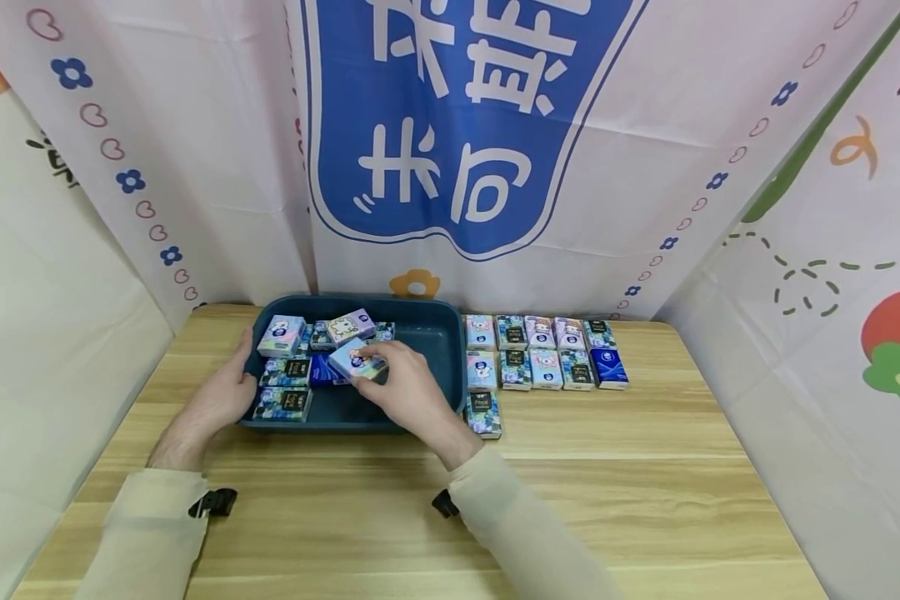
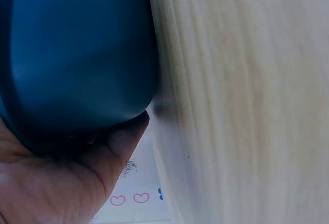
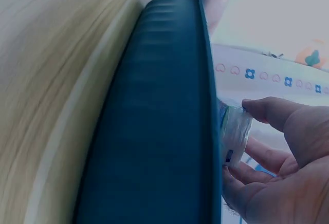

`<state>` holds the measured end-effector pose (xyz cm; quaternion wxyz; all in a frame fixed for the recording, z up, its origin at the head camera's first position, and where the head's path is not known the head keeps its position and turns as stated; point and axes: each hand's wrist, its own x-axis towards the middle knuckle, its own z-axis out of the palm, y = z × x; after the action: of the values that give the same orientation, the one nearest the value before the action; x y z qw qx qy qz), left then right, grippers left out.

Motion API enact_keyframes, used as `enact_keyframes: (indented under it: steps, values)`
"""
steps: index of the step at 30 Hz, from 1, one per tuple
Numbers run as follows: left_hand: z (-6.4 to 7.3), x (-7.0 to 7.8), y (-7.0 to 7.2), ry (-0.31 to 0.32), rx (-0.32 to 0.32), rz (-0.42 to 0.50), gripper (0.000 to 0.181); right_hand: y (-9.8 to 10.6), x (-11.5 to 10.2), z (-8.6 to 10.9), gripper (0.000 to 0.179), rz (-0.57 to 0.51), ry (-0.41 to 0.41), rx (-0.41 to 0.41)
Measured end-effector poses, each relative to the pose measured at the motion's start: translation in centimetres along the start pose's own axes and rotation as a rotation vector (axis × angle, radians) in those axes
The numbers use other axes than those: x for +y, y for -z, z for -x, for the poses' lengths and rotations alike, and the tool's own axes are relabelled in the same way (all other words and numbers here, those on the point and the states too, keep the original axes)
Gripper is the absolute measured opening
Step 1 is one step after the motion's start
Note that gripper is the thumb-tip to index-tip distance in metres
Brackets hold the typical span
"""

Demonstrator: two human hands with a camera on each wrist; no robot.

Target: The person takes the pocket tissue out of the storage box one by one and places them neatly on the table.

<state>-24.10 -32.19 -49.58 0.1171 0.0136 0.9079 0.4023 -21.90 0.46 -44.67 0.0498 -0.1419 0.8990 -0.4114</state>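
My right hand [image 1: 412, 392] pinches a light-blue tissue pack [image 1: 354, 360] between thumb and fingers, tilted above the other packs inside a dark teal bin [image 1: 431, 333]. In the right wrist view, the pack [image 3: 236, 134] shows its clear end wrap beyond the bin's rim. My left hand [image 1: 221, 392] rests against the bin's left end, its fingers along the outside. Below the held pack lies a dark-blue pack [image 1: 324, 371], partly covered. Floral packs [image 1: 287, 404] line the left side, with a pastel pack [image 1: 281, 335] near the back corner and a purple-edged pack [image 1: 351, 327] leaning beside it.
Right of the bin, several more tissue packs [image 1: 546, 367] lie in rows on the wooden table [image 1: 607, 483]. One floral pack [image 1: 483, 414] sits at the front, close to the bin's right wall. A printed white curtain [image 1: 225, 167] hangs behind the table.
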Motion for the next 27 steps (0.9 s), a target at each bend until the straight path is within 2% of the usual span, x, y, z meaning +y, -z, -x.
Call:
enact_keyframes:
  steps: [8, 18, 27]
  values:
    - [0.0, 0.0, 0.1, -0.011, 0.005, -0.009, 0.080, 2.6, 1.2, 1.6, 0.046, -0.024, -0.010, 0.042]
    - [0.0, 0.0, 0.0, 0.001, 0.010, -0.019, 0.082, 6.0, 3.0, 2.8, 0.048, 0.003, -0.031, 0.096]
    - [0.0, 0.0, 0.0, 0.000, 0.015, -0.022, 0.080, 8.7, 4.8, 4.2, 0.047, 0.027, -0.075, 0.108]
